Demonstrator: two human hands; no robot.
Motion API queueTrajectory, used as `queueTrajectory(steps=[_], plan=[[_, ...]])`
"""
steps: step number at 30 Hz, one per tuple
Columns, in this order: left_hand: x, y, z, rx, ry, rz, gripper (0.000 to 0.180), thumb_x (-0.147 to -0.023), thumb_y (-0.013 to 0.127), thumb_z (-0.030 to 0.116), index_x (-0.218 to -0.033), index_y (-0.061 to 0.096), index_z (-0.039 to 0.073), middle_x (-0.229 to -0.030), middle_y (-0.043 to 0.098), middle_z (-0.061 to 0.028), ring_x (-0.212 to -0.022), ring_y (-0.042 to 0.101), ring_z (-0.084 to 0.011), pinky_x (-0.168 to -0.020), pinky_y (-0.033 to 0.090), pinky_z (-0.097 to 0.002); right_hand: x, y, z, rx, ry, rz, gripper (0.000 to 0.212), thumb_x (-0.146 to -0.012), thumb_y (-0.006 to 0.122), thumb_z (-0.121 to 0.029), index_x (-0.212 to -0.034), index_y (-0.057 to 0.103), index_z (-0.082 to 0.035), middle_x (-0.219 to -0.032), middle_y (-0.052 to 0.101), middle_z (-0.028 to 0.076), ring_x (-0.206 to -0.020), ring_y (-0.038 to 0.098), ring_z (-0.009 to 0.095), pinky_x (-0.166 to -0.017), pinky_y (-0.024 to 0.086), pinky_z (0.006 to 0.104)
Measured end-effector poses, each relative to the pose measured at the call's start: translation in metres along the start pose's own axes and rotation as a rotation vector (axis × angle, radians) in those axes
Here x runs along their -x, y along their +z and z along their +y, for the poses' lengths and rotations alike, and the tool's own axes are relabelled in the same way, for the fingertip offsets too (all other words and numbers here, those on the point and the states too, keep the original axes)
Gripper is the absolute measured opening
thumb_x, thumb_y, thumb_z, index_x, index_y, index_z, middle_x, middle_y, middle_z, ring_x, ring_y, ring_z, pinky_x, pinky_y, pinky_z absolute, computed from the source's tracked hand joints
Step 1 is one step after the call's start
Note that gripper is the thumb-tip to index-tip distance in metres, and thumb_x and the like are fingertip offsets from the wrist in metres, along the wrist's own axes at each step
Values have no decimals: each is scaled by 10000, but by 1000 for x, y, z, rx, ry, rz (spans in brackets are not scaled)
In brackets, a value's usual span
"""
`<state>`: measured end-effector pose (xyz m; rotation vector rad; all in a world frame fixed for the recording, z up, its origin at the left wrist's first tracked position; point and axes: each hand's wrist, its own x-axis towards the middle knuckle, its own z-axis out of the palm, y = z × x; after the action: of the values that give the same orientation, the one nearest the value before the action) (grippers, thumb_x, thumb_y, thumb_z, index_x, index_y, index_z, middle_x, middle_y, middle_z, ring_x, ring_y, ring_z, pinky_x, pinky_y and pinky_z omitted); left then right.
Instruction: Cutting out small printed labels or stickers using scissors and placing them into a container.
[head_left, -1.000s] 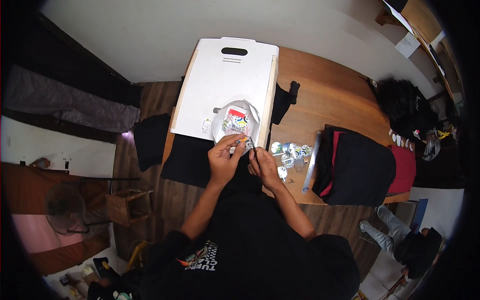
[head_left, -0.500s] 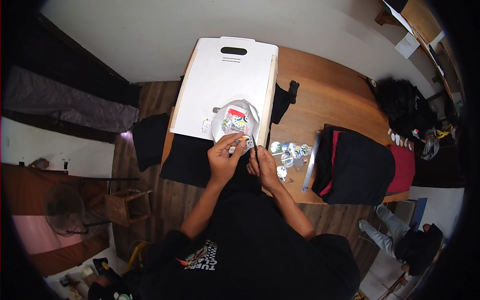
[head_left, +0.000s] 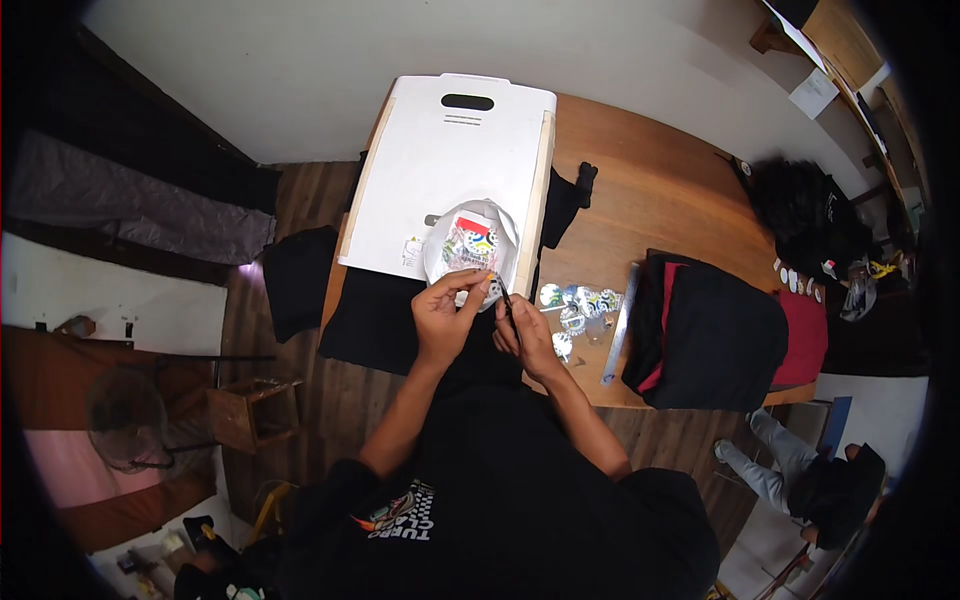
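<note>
Over a white round open container (head_left: pixel 433 250) holding printed scraps (head_left: pixel 478 240), my two hands meet. My left hand (head_left: pixel 450 308) is closed in a pinch on a small printed piece (head_left: pixel 490 279) with orange on it. A thin dark tool (head_left: pixel 514 318) with a narrow tip sits in my right hand (head_left: pixel 532 340), whose fingers wrap round it. The tip is at the small piece, beside my left fingertips; its exact kind is too small to tell. Right of my right hand, several cut-out stickers (head_left: pixel 575 312) lie on the wooden table.
Under the container is a white board (head_left: pixel 450 160) with a slot. A metal ruler (head_left: pixel 620 325) lies beside folded black cloth (head_left: pixel 710 330) and red cloth (head_left: pixel 803 340). Black fabric (head_left: pixel 375 320) hangs at the table's near edge. Another person (head_left: pixel 835 490) is at the lower right.
The dark tool has tilted left, its tip moving from beside the container's right side to the small piece. My right hand has shifted slightly; my left hand has barely moved.
</note>
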<state>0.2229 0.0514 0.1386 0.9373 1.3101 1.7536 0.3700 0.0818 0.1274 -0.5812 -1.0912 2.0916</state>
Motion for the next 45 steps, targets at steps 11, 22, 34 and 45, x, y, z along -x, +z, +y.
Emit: queueTrajectory(steps=[11,22,34,45], plan=[[-4,2,5,64,10,43,222,-907,645,-92,-1127,671,-103,-1090,687,-146,-996,665,-154,-881,527,-254,2,-3,12,-17,13,2,385,-1089,360,-394,-999,503,-49,-550,326,-41,-455,277,61,-481,278,233],[2,-3,4,-50,-56,22,277,-904,650,-95,-1181,652,-110,-1024,703,-131,-915,651,-116,-821,526,-227,1,2,-4,-22,4,20,376,-1089,364,-376,-1035,524,-39,-534,340,-34,-456,293,71,-505,295,243],[1,-1,1,-22,-29,16,298,-902,657,-93,-1199,639,-115,-1047,702,-142,-910,638,-107,-824,523,-226,4,-7,14,-54,37,-1,391,-1086,373,-394,-1018,524,-40,-531,331,-41,-446,280,68,-491,284,243],[0,-3,-1,-26,-45,9,303,-899,657,-97,-1201,635,-119,-1061,701,-154,-916,642,-112,-832,524,-229,3,-7,15,-45,28,3,380,-1089,369,-379,-1003,523,-43,-526,323,-45,-440,270,65,-486,276,240]])
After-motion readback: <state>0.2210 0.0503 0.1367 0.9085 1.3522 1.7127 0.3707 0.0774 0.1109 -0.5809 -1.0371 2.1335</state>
